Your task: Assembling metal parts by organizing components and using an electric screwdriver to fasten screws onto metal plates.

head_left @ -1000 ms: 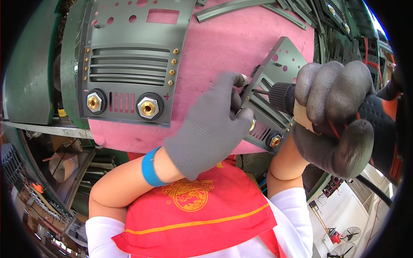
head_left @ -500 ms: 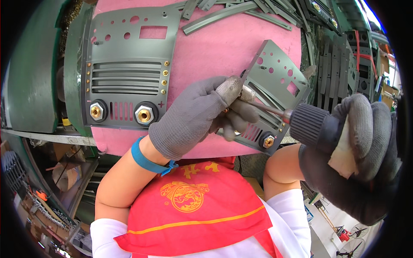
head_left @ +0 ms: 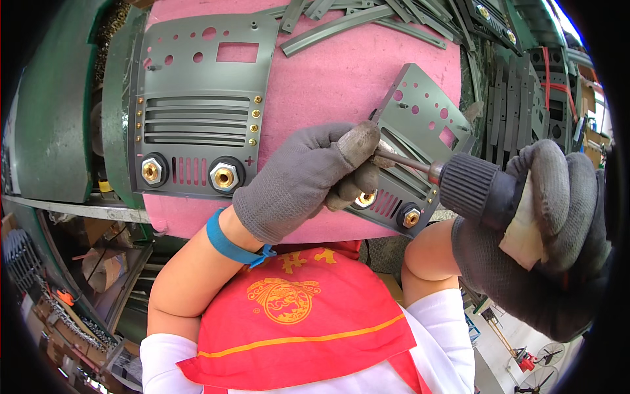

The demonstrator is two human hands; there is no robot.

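My right hand [head_left: 558, 217], in a grey glove, is wrapped round a power screwdriver [head_left: 471, 189] with a black ribbed collar. Its long metal bit [head_left: 408, 162] points left, toward my other hand. Also gloved, my left hand [head_left: 298, 174] is closed in a pinch at the bit's tip; whatever sits between those fingertips is hidden. Beneath the bit lies a tilted dark grey metal panel [head_left: 420, 98], with round holes, slots and brass terminals. A similar panel [head_left: 203, 75] rests flat at the left, bearing two large brass terminals and several small brass screws.
Pink matting [head_left: 315, 85] covers the bench. Loose grey metal strips [head_left: 338, 29] are piled at the far edge. More dark panels [head_left: 558, 98], some tied with red cord, stack at the right. A green metal sheet [head_left: 56, 98] stands at the left.
My left hand's fingers have curled in closer round the bit's tip, uncovering a brass terminal on the tilted panel. The power screwdriver has barely shifted. The whole view has moved slightly.
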